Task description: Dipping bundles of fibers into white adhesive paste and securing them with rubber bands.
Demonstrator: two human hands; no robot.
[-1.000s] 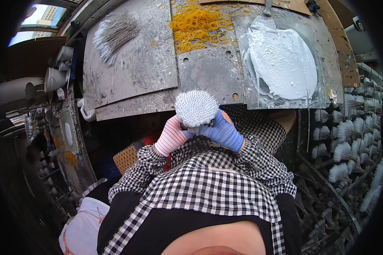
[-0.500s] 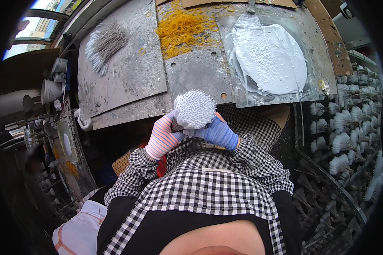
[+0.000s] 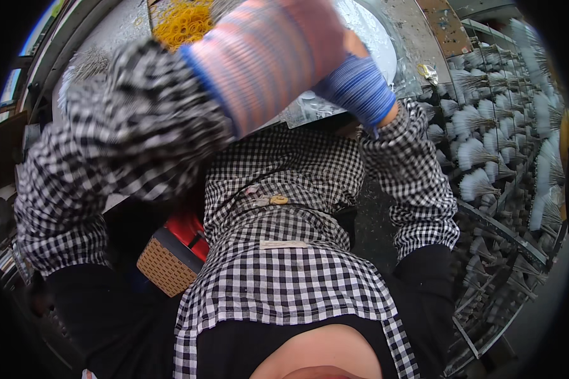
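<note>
My left hand (image 3: 278, 54), in a pink-and-blue striped glove, is raised high and close, smeared by motion. Its fingers are hidden. Just beyond it and partly behind it is my right hand (image 3: 360, 88), in a blue striped glove, with its fingers also covered. Both are in front of the round patch of white paste (image 3: 376, 35) on its clear sheet. Some grey thin strands (image 3: 226, 7) show at the top edge beside my left glove; whether a hand holds them is hidden. The white-tipped bundle seen earlier cannot be made out clearly.
Yellow rubber bands (image 3: 180, 25) lie on the worktable at the upper left. A heap of thin sticks (image 3: 88, 63) is left of them, partly behind my sleeve. Racks of white-tipped bundles (image 3: 477, 123) fill the right side. A woven basket (image 3: 167, 262) sits low at left.
My hands have moved up and away from my lap toward the white paste, the left crossing in front of the right. The white-tipped bundle both held is now hidden from sight.
</note>
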